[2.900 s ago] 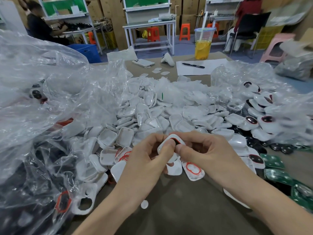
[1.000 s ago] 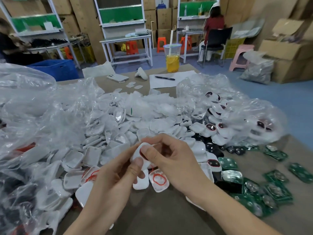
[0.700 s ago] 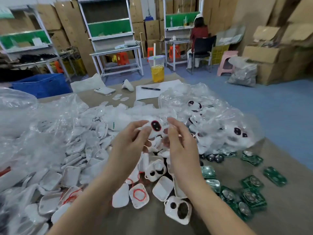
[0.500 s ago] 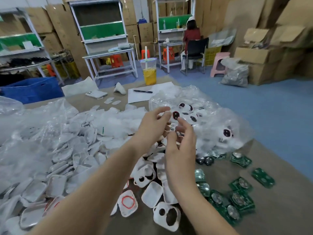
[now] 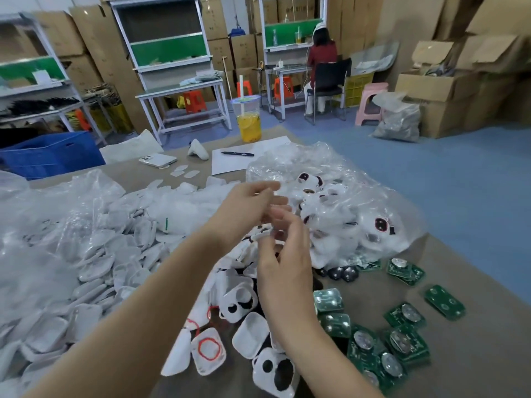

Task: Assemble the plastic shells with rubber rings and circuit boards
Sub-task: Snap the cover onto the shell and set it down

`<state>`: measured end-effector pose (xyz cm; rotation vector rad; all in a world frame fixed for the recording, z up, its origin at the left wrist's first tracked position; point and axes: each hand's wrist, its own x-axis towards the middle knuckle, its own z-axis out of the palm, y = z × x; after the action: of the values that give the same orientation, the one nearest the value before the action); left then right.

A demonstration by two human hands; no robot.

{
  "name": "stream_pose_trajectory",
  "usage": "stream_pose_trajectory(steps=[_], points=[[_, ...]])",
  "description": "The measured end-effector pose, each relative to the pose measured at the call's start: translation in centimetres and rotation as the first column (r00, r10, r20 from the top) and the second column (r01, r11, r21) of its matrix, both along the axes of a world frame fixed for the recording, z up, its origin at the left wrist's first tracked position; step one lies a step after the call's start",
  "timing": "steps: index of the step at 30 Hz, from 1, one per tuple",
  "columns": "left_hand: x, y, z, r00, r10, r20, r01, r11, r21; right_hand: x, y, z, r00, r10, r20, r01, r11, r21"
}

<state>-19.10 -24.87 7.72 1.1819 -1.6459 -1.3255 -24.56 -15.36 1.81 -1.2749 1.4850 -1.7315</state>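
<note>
My left hand (image 5: 253,202) and my right hand (image 5: 284,251) hover close together above the table, fingers apart, blurred, nothing clearly in either. Just right of them lies a clear bag (image 5: 344,179) of assembled white shells, one showing a dark lens (image 5: 380,225). Below my hands lie an open shell with a red rubber ring (image 5: 208,350), an empty shell half (image 5: 250,336) and a front shell with two holes (image 5: 273,369). Green circuit boards (image 5: 402,346) are scattered at the lower right. A big heap of white shell halves (image 5: 100,268) fills the left.
Crumpled clear plastic bags (image 5: 34,225) cover the left side. At the table's far end are a drink cup (image 5: 249,122), a phone (image 5: 158,160) and paper with a pen (image 5: 238,153). The table's right edge borders blue floor. A person (image 5: 321,61) sits at a far workbench.
My hands rose from the near pile toward the bag with an assembled shell, and now their fingers have spread and the shell is gone from them. The view has swung right.
</note>
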Motion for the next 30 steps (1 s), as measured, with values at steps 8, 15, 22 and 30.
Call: stream_pose_trajectory(steps=[8,15,22,30], points=[[12.6,10.4,-3.5,0.906,0.399,0.14,-0.262,0.789,-0.556,1.7,1.3,-0.3,0.773,0.106,-0.625,-0.197,0.977,-0.078],[16.3,13.3,-7.1,0.725,0.481,0.493,-0.012,0.725,-0.689,3.3,2.0,-1.8,0.509,0.165,-0.845,-0.258,0.966,0.033],[17.0,12.6,-7.7,0.604,0.502,0.619,0.022,0.766,-0.643,3.5,1.7,-2.1,0.393,0.105,-0.914,-0.12,0.991,0.062],[17.4,12.0,-8.3,0.627,0.55,0.552,0.002,0.707,-0.707,2.2,0.9,-1.3,0.622,-0.006,-0.783,-0.098,0.992,-0.085]])
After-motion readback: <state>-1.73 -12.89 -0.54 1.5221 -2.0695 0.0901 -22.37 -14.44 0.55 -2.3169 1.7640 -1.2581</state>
